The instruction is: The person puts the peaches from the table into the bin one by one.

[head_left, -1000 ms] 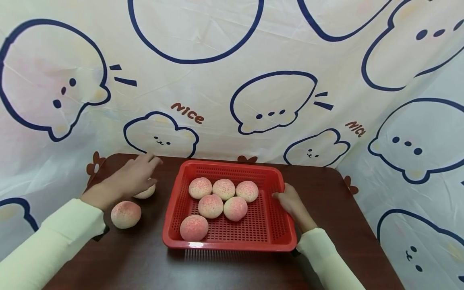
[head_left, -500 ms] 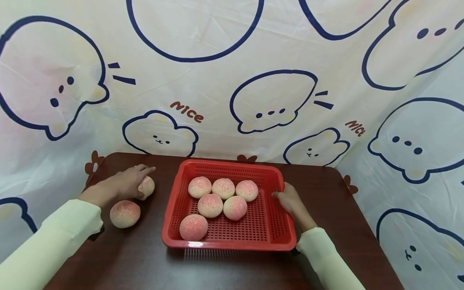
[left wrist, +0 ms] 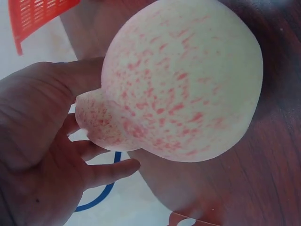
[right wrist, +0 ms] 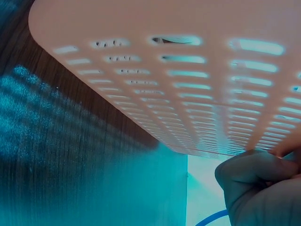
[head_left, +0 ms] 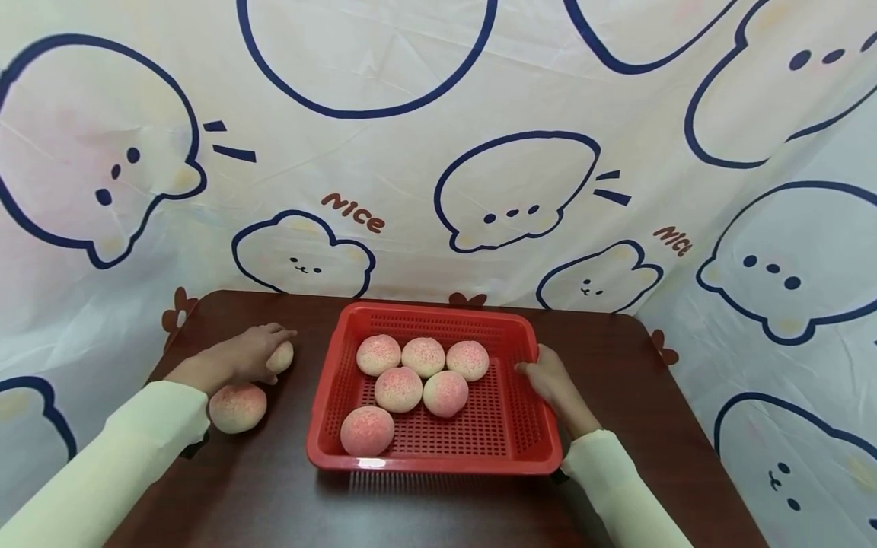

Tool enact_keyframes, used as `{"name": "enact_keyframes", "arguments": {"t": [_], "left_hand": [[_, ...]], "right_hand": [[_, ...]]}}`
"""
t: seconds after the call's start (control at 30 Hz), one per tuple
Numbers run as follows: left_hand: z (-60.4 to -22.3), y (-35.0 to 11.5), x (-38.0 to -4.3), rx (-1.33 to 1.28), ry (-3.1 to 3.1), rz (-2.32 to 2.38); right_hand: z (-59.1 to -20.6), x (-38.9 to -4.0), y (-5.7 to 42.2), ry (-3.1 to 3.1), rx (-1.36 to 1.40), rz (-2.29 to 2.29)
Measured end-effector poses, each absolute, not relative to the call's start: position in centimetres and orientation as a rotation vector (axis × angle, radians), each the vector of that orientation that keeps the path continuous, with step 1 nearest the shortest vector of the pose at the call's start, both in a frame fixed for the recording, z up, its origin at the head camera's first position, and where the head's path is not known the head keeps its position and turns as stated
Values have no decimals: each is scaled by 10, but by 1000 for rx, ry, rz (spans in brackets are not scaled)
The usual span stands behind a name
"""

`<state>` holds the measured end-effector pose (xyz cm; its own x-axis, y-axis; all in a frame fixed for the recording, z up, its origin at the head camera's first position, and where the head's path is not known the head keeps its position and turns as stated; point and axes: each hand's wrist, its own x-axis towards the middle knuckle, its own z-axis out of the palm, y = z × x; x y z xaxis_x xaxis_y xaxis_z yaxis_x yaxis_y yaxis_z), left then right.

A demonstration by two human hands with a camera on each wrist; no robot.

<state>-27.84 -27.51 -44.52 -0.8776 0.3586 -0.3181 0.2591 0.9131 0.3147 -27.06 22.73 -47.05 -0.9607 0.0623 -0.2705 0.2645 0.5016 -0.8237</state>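
My left hand (head_left: 248, 354) is at a pink-and-cream peach (head_left: 281, 356) on the left of the table, thumb on the near side and fingers on the far side. In the left wrist view that peach (left wrist: 104, 123) lies between thumb and fingers, partly hidden behind a larger-looking one. That second peach (head_left: 237, 407) sits under and beside the left wrist. My right hand (head_left: 548, 382) grips the right rim of a red perforated plastic basket (head_left: 438, 464). Several peaches lie in the basket, among them a redder peach (head_left: 367, 431) at its near left corner.
A dark brown wooden table (head_left: 274, 495) carries everything. Behind it and along the sides hangs a white curtain (head_left: 404, 167) with blue cartoon outlines. The basket wall (right wrist: 155, 28) fills much of the right wrist view.
My left hand first drew back leftward and lowered beside the far left peach, then moved slightly right around it. The right hand and the basket have stayed in place.
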Motion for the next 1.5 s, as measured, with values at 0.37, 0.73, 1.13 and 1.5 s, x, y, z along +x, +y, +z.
{"name": "enact_keyframes", "arguments": {"t": [0.37,0.73,1.13,1.5], "left_hand": [[-449,-276,-281,477,2717,316],[-451,-280,-279,441,2738,405],[-449,-284,-282,421,2687,517],[-447,-281,-281,457,2725,452]], "right_hand": [[-470,-268,228,2514,292,-1460],[-469,-269,228,2518,269,-1464],[-469,-271,229,2515,292,-1457],[-469,-271,229,2500,314,-1457]]}}
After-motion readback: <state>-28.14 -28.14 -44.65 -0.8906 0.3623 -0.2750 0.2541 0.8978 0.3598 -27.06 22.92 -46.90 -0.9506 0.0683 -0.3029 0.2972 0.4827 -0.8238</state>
